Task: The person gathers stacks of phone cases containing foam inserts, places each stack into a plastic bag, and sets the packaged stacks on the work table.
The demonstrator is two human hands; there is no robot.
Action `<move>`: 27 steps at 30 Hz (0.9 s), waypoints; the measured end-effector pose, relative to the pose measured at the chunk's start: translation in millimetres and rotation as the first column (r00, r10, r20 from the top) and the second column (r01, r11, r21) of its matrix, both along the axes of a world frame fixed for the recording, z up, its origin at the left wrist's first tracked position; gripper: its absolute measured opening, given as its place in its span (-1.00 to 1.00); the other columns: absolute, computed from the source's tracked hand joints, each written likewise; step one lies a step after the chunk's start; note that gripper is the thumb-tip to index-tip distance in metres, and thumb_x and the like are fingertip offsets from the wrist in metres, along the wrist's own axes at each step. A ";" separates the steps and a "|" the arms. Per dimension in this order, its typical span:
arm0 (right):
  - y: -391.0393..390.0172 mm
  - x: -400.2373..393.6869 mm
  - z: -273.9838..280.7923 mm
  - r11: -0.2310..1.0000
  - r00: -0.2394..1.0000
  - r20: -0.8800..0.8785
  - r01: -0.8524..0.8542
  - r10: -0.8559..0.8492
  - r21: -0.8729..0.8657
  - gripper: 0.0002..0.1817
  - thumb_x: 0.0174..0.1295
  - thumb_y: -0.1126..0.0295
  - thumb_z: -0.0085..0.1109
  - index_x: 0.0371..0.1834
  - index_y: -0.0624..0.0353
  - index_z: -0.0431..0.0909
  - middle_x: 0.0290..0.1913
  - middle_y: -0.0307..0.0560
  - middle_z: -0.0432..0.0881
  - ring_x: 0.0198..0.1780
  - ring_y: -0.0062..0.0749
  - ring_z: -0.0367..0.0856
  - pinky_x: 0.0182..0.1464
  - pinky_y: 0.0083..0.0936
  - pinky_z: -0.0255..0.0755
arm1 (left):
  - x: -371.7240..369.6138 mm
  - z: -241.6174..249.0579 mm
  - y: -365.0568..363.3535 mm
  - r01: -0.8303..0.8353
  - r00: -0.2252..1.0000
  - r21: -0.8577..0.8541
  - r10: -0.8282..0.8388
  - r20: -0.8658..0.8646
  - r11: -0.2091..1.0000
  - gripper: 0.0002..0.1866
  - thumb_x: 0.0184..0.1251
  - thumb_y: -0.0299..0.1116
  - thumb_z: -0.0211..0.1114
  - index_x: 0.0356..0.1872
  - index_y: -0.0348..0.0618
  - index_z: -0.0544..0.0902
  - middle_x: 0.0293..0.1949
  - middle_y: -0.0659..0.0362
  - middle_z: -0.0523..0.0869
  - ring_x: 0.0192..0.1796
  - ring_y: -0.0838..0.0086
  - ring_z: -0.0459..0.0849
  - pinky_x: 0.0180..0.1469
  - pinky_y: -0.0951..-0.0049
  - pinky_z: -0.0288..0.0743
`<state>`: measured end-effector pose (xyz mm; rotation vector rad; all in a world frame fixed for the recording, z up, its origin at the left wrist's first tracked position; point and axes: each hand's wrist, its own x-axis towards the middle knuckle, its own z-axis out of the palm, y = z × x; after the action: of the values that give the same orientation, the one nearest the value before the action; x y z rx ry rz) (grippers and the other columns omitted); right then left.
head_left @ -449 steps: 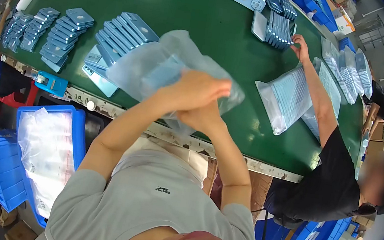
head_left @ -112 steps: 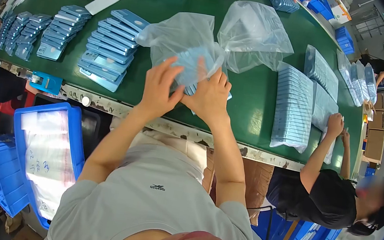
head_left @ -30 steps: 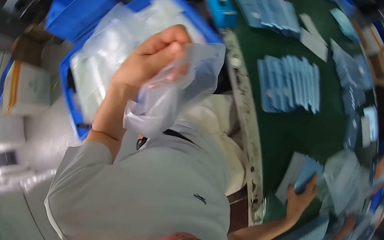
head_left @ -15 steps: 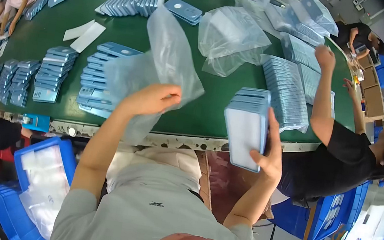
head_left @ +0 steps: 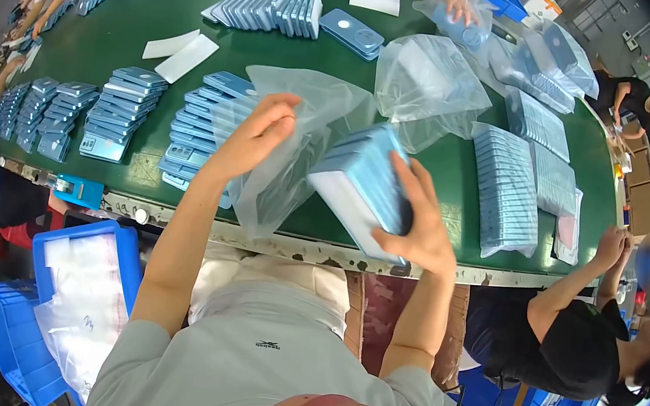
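Stack of light-blue flat cases with a white face sits mid-frame, clamped in the right hand, fingers wrapped over the top edge and thumb under. Its long axis tilts up and away toward the upper left, so the leading end points straight at the clear floppy plastic bag. That bag hangs from the left hand, which pinches the rim up high, mouth sagging open just left of the stack, pretty much touching it. Right hand is clearly the nearer one to the cases. Behind all this, the green table top carries fanned rows of the same blue cases on the left, bagged bundles on the right, and a blue plastic crate sits lower left.
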<state>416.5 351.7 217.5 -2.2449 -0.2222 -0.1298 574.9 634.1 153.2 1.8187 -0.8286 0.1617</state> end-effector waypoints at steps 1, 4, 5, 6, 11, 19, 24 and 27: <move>-3.2 -9.0 11.1 0.999 0.999 -0.030 0.036 -0.036 0.028 0.10 -0.32 0.29 0.50 0.51 -0.04 0.29 0.40 0.44 0.23 0.43 0.25 0.26 0.44 -0.10 0.16 | -0.9 1.3 -9.9 0.083 0.929 -0.145 -0.129 -0.346 0.986 -0.75 0.60 -0.18 0.05 0.01 -0.07 0.58 -0.05 0.26 0.65 -0.05 0.52 0.58 0.04 0.49 0.48; -5.7 -30.4 27.5 0.996 0.996 0.028 0.086 -0.086 0.010 0.10 -0.33 0.30 0.49 0.51 -0.03 0.29 0.40 0.43 0.22 0.42 0.25 0.26 0.44 -0.10 0.17 | 0.3 -30.2 -44.6 0.012 0.309 -0.607 -0.580 -0.754 0.795 -0.65 0.58 -0.14 0.07 0.16 -0.15 0.56 0.08 0.21 0.66 0.04 0.52 0.60 0.13 0.46 0.49; -4.8 -33.6 27.7 0.998 0.998 0.020 0.067 -0.068 0.018 0.11 -0.32 0.28 0.50 0.52 -0.05 0.28 0.40 0.44 0.21 0.42 0.27 0.25 0.44 -0.05 0.14 | -1.3 -48.7 -57.4 0.041 0.225 -0.651 -0.642 -0.733 0.758 -0.64 0.57 -0.14 0.08 0.16 -0.15 0.56 0.10 0.18 0.66 0.06 0.50 0.61 0.13 0.45 0.49; -1.4 -30.3 23.2 0.998 0.998 0.027 0.064 -0.064 0.021 0.11 -0.32 0.28 0.50 0.52 -0.05 0.28 0.40 0.44 0.21 0.42 0.27 0.25 0.44 -0.05 0.14 | -2.1 -67.0 -68.5 0.064 0.139 -0.693 -0.695 -0.706 0.718 -0.64 0.56 -0.14 0.10 0.16 -0.15 0.55 0.11 0.16 0.66 0.07 0.48 0.61 0.14 0.44 0.50; 20.9 -9.3 -39.6 0.894 0.994 -0.040 0.072 -0.100 -0.443 0.07 -0.29 0.13 0.47 0.49 -0.05 0.29 0.35 0.44 0.25 0.31 0.37 0.29 0.34 0.03 0.18 | -9.7 -111.6 -94.5 -0.054 0.316 -0.571 -0.529 -0.788 0.819 -0.74 0.55 -0.21 0.09 0.08 -0.11 0.55 0.13 0.06 0.66 0.07 0.41 0.63 0.13 0.36 0.53; 30.8 -22.7 -26.0 0.781 0.964 0.162 0.265 -0.210 -0.566 0.08 -0.33 0.16 0.46 0.47 -0.05 0.29 0.28 0.37 0.30 0.23 0.25 0.35 0.19 0.00 0.24 | 6.8 -66.6 -75.7 -0.002 0.596 -0.279 -0.223 -0.771 0.960 -0.79 0.61 -0.19 0.00 -0.06 -0.08 0.50 0.08 0.17 0.69 -0.02 0.54 0.63 0.05 0.47 0.48; 37.3 -1.2 -51.0 0.855 0.983 0.132 0.176 -0.127 -0.487 0.08 -0.30 0.12 0.49 0.48 -0.05 0.28 0.31 0.39 0.28 0.22 0.24 0.36 0.20 -0.01 0.25 | 33.8 -64.3 -71.5 0.073 0.784 -0.191 -0.175 -0.596 0.979 -0.77 0.63 -0.22 -0.03 -0.15 -0.10 0.53 -0.12 0.24 0.75 -0.29 0.66 0.48 -0.21 0.57 0.40; 33.0 0.6 -58.1 0.724 0.940 0.082 0.309 -0.331 -0.617 0.08 -0.29 0.12 0.47 0.49 -0.06 0.27 0.32 0.37 0.27 0.24 0.28 0.33 0.24 0.01 0.23 | 36.5 -25.2 -63.4 -0.051 0.871 -0.178 -0.044 -0.490 0.983 -0.80 0.60 -0.32 -0.05 -0.20 -0.19 0.47 -0.28 0.16 0.76 -0.37 0.51 0.55 -0.29 0.40 0.45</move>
<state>417.1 384.7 159.4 -2.9409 0.1859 -0.2291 611.4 570.7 128.0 1.5820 -0.4289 -0.2150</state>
